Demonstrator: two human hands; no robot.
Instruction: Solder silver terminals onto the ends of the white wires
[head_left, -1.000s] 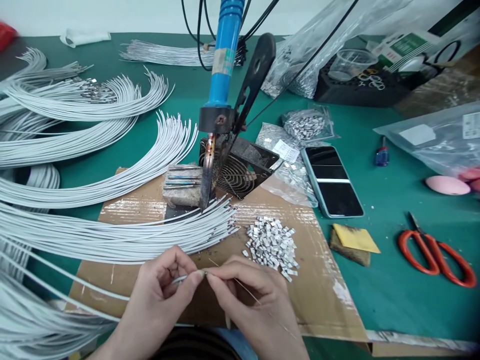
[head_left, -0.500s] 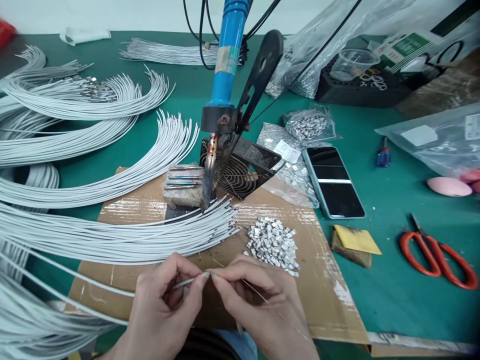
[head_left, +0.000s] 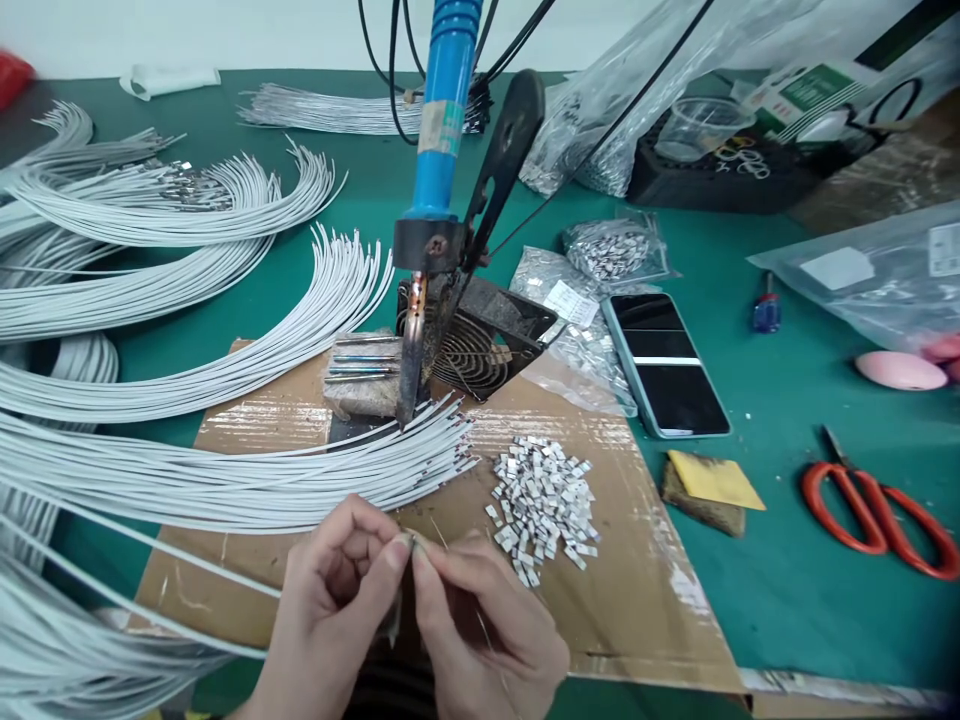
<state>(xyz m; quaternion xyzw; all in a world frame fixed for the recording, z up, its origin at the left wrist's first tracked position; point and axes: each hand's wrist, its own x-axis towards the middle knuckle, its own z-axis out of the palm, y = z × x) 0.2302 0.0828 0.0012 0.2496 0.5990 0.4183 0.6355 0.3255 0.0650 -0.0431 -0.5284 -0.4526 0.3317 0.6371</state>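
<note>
My left hand (head_left: pixel 334 600) is closed in a pinch on a white cable (head_left: pixel 225 570) that runs in from the left. Its fingertips meet those of my right hand (head_left: pixel 487 625) above the cardboard's near part. The right thumb and forefinger are pinched together there, and a thin solder wire (head_left: pixel 438 532) runs through that hand. Whatever tiny piece sits between the touching fingertips is mostly hidden. Beyond the hands stands a blue-handled soldering iron (head_left: pixel 447 110), its tip (head_left: pixel 409 400) pointing down over a bundle of white cables (head_left: pixel 360 470). A heap of small metal terminals (head_left: pixel 544 500) lies right of the bundle.
Cardboard (head_left: pixel 637 580) covers the green table (head_left: pixel 810 620). More cable bundles (head_left: pixel 172 375) curve along the left. A black fan (head_left: pixel 484 345) sits behind the iron. To the right are a phone (head_left: pixel 667 370), a yellow sponge (head_left: pixel 712 478), red-handled scissors (head_left: pixel 874 510) and a small screwdriver (head_left: pixel 766 312).
My right hand has drawn left and slightly down, turning closer to the left hand. The left hand has shifted a little right. Several terminals at the heap's near edge now show where the right hand was.
</note>
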